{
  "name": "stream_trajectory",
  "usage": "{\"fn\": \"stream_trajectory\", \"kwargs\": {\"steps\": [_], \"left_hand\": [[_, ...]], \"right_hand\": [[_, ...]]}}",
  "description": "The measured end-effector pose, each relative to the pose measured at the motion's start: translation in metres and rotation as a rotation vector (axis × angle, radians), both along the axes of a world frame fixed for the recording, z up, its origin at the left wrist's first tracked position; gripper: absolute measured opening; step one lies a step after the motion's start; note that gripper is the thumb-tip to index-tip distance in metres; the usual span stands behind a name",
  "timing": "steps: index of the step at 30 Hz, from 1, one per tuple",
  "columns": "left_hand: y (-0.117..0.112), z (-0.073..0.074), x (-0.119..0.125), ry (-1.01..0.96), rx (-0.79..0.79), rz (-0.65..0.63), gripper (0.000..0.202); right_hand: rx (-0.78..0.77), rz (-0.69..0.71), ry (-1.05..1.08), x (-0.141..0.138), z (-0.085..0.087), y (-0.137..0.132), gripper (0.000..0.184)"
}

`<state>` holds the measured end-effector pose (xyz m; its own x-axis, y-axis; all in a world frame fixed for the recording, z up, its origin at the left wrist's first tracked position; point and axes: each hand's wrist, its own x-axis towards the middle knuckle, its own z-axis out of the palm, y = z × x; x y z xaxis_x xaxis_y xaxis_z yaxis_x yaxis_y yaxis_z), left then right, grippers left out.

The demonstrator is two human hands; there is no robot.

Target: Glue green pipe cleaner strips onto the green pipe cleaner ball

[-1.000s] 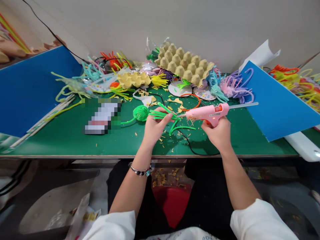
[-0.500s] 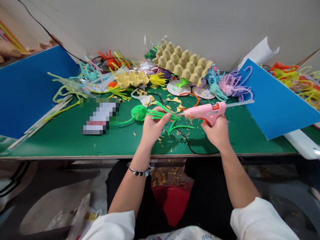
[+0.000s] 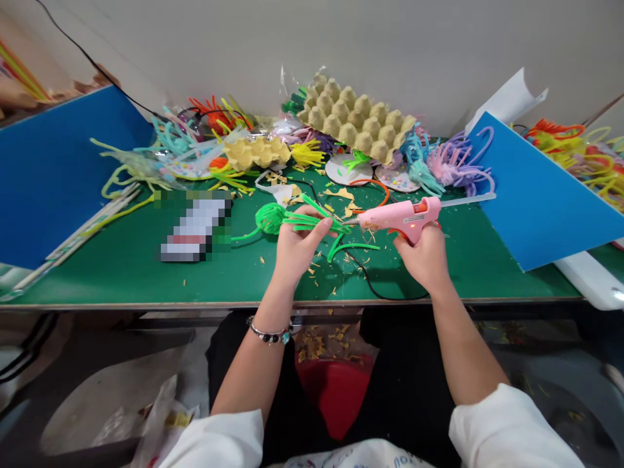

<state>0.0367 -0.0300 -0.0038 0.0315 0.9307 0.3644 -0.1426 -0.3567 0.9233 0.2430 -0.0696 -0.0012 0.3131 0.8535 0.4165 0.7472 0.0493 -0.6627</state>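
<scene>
The left hand (image 3: 295, 250) pinches a bunch of bright green fuzzy pipe cleaners (image 3: 312, 223) between thumb and fingers, its grip narrow and closed on the stems just above the green felt-covered surface (image 3: 121, 266). At the bunch's left end sits a round green ball of wound pipe cleaner (image 3: 270, 218), and loose green ends curl down toward the surface at the right. The right hand (image 3: 424, 257) is wrapped around the handle of a pink plastic hot glue gun (image 3: 402, 216), its grip closed on it; the metal nozzle points left and sits at the right end of the bunch, though whether it touches the stems is hard to tell at this size. A clear glue stick (image 3: 468, 200) juts from the back of the gun, and a black cord (image 3: 370, 286) loops across the surface below it. Yellowish paper scraps lie scattered around both hands. Farther back rests a tan cardboard egg tray (image 3: 353, 123), leaning among piles of coloured pipe cleaners. Blue foam sheets stand at the left (image 3: 53, 175) and right (image 3: 536, 201) edges.
</scene>
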Motion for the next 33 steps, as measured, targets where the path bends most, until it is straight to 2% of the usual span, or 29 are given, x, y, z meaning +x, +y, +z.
{"fn": "stream_trajectory", "kwargs": {"steps": [7, 33], "left_hand": [[0.0018, -0.0007, -0.0014, 0.000, 0.001, 0.007, 0.036], [0.0051, -0.0041, -0.0059, -0.015, 0.024, 0.024, 0.038]], "right_hand": [[-0.051, 0.002, -0.022, 0.0004, 0.0003, 0.0010, 0.014], [-0.012, 0.058, -0.033, 0.0077, -0.0077, 0.0045, 0.012]]}}
